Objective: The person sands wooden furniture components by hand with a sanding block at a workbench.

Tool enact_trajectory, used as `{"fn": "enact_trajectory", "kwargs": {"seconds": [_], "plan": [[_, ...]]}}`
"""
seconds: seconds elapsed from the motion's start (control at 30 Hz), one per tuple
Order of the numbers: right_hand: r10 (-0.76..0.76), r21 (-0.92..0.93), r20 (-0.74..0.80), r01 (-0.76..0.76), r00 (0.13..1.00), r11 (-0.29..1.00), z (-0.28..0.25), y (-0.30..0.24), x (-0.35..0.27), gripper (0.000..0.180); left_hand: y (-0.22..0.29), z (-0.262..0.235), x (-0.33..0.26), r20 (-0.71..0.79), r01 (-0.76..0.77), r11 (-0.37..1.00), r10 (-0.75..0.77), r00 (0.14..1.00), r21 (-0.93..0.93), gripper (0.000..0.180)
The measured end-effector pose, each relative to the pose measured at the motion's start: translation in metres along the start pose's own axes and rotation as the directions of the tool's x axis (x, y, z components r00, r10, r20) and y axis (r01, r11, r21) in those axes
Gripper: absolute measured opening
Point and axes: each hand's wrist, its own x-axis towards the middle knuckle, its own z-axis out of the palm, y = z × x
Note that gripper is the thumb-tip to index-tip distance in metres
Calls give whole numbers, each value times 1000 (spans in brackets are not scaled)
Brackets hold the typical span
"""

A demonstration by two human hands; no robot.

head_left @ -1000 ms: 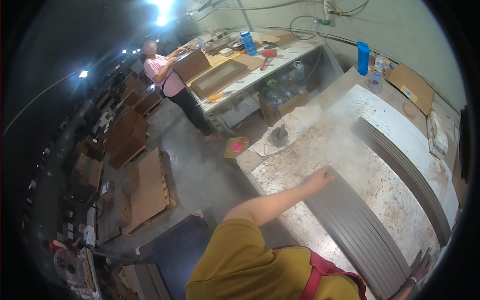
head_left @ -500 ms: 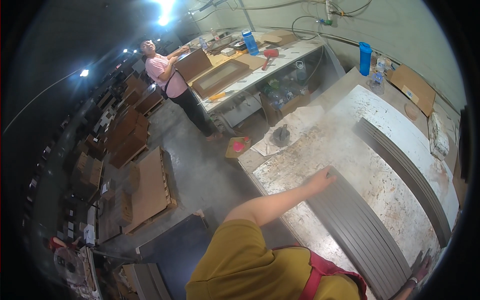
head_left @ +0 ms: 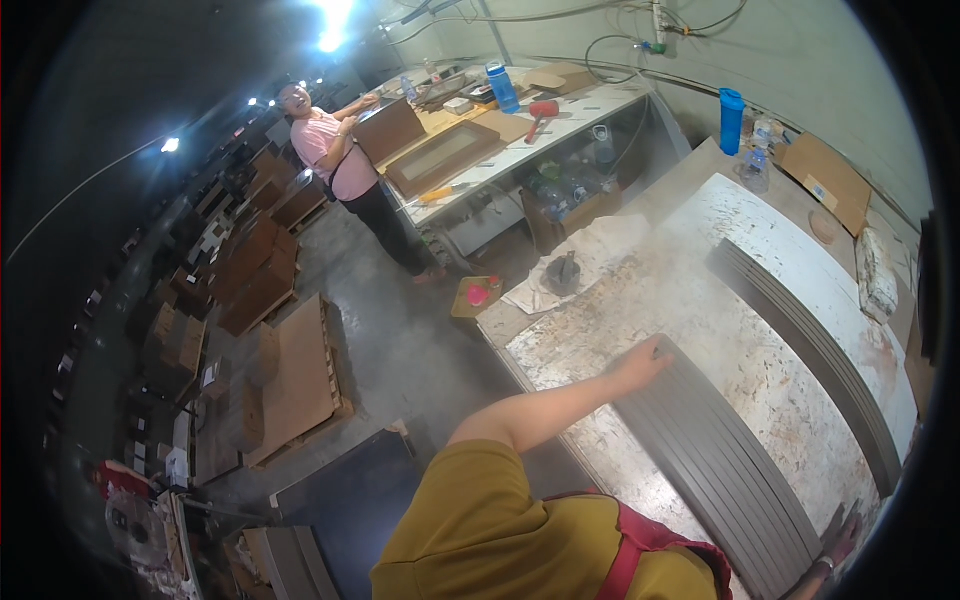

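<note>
A broad white bench [head_left: 755, 385], its top scuffed and speckled with brown, stretches before the person in the mustard top. Beyond its far left side stands a second bench [head_left: 592, 108], bearing brown panels and a red-headed mallet, and a co-worker in a pink top [head_left: 340, 160] stands at its left end, arms raised over it. On the near bench lies the near stack of grey strips [head_left: 715, 450], side by side, running from the middle of the top down to the lower right. The far stack of grey strips [head_left: 825, 360] lies well apart from it, toward the wall. Past that are a flat piece of cardboard [head_left: 825, 180] and, near it, an upright blue bottle [head_left: 731, 122]. A crumpled pale sheet [head_left: 610, 243] covers part of the bench's far left corner. The left hand [head_left: 640, 364] is at the upper end of the near stack, its fingers bent over the edge; whether they grip it cannot be told. The right hand [head_left: 843, 543] is just beside the lower end, its fingers too dim to tell wide from narrow. A dark round pot [head_left: 562, 277] sits on the sheet, and a small pink object [head_left: 476, 295] lies in a yellowish tray by the corner
</note>
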Motion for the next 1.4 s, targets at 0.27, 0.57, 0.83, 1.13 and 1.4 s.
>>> {"fn": "enact_trajectory", "kwargs": {"seconds": [0.27, 0.57, 0.83, 1.13, 1.4], "plan": [[-251, -622, 134, 279, 959, 732, 36, -129, -95, 34, 0, -3, 22, 128, -133, 978, 113, 985, 158, 45], [36, -144, -296, -82, 954, 986, 36, -182, -124, 31, 33, -3, -9, 259, -171, 858, 45, 965, 485, 58], [5, -220, -213, -53, 977, 974, 57, -203, -103, 34, -3, -15, 11, 191, 142, 988, -150, 970, 58, 60], [72, 34, -40, -70, 997, 997, 6, -117, -82, 37, 15, 20, 30, 0, -186, 919, 199, 980, 347, 66], [63, 226, 96, -84, 993, 971, 28, -111, -73, 40, 40, 9, -18, -136, 59, 938, -12, 991, 341, 55]]}}
